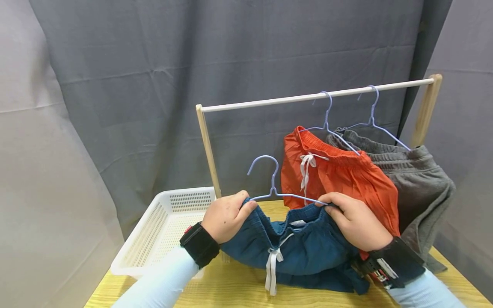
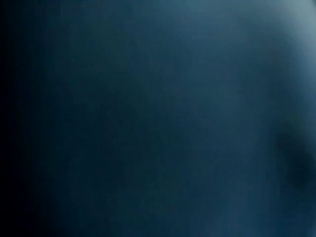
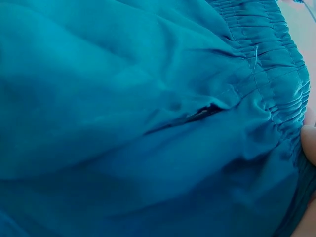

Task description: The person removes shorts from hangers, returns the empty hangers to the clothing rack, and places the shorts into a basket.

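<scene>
Blue shorts (image 1: 308,252) with a white drawstring hang between the two hands, low over the table. A light purple hanger (image 1: 274,179) has its arms at the waistband and its hook free in the air. At the left end of the hanger, my left hand (image 1: 227,216) pinches the waistband and hanger arm together. My right hand (image 1: 356,220) grips the opposite end the same way. In the right wrist view the gathered waistband (image 3: 276,64) shows close up, with fingertips at the right edge. Blurred dark blue cloth (image 2: 163,123) fills the left wrist view.
A wooden rack with a white rail (image 1: 265,102) stands behind. On its right side hang orange shorts (image 1: 339,175) and grey shorts (image 1: 420,179), each on a purple hanger. A white plastic basket (image 1: 142,226) sits at left on the wooden table (image 1: 227,291).
</scene>
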`<action>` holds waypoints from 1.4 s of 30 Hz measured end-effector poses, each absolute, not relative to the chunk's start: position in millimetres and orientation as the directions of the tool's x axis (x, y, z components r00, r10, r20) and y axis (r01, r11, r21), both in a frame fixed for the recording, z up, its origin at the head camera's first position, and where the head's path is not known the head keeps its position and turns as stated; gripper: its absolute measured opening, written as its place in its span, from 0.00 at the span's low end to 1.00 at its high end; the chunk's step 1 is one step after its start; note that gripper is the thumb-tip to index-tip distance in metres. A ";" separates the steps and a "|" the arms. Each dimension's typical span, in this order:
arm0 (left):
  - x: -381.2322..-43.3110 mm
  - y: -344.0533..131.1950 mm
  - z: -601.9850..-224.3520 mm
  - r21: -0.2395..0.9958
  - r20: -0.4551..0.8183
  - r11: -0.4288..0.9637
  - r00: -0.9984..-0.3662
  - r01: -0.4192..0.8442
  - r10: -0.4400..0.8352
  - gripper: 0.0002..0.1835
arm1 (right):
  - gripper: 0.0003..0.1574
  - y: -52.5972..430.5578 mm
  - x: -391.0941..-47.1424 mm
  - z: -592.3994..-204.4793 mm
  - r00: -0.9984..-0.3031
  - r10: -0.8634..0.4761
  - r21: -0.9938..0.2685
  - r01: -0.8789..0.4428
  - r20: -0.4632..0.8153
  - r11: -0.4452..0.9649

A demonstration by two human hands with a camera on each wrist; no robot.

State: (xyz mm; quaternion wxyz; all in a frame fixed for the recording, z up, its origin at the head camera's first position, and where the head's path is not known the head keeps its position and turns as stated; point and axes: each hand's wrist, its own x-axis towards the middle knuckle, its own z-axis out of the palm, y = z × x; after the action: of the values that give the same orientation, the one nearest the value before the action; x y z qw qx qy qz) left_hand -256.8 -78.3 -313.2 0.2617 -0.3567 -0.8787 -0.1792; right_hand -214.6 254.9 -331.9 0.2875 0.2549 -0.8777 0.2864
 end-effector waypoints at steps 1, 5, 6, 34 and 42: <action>-256.6 -78.0 -312.8 0.126 0.588 0.683 -0.609 0.719 0.532 0.18 | 0.20 254.8 -214.7 -331.8 -0.702 -0.284 -0.355 -0.615 0.653 0.704; -255.5 -78.0 -311.9 0.103 0.600 0.695 -0.602 0.712 0.527 0.18 | 0.20 255.8 -215.1 -331.7 -0.687 -0.303 -0.342 -0.634 0.660 0.694; -255.4 -78.2 -312.0 0.097 0.605 0.699 -0.599 0.709 0.525 0.18 | 0.21 256.5 -215.3 -331.9 -0.685 -0.310 -0.340 -0.639 0.659 0.690; -258.9 -96.2 -309.2 0.129 0.646 0.735 -0.619 0.666 0.448 0.15 | 0.19 282.2 -215.7 -341.6 -0.670 -0.273 -0.314 -0.617 0.690 0.721; -260.8 -103.2 -309.4 0.143 0.648 0.746 -0.631 0.651 0.426 0.15 | 0.18 287.6 -214.9 -342.6 -0.688 -0.275 -0.331 -0.611 0.671 0.720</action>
State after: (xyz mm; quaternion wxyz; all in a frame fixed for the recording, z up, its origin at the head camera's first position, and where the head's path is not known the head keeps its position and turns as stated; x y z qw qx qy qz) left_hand -260.8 -103.2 -309.4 0.3031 -0.3046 -0.8838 -0.1851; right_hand -214.9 287.6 -342.6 0.3034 0.2528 -0.8762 0.2762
